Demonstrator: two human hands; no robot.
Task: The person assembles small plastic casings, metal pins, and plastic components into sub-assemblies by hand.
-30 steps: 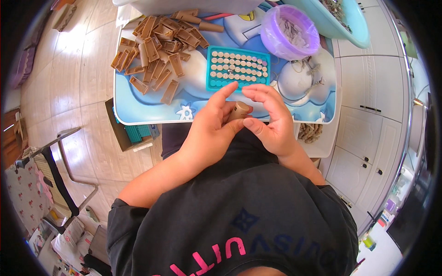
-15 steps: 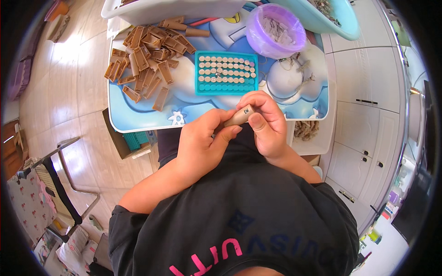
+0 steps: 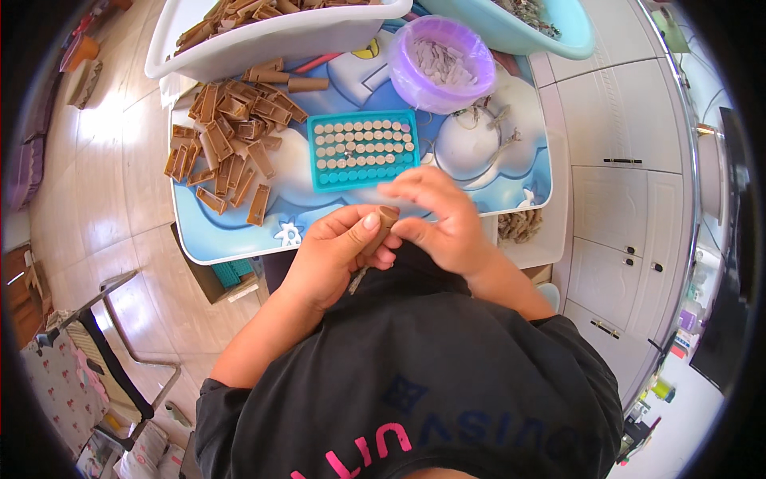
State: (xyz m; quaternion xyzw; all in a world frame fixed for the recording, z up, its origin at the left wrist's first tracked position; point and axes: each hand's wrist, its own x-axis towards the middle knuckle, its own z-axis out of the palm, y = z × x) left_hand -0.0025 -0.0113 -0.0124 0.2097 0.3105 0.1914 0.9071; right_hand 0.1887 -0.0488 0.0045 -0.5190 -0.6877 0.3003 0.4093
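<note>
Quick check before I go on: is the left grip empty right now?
No: the left grip holds a brown casing, whose end shows beside the thumb.

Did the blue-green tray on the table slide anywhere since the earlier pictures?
No. The tray sits in about the same place, up and right of the white star shape printed on the table; the whole view shifted instead.

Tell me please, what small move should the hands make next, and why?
The right hand could perhaps close lightly on the brown piece, since the left hand grips it and the right one is open just beside it.
</note>
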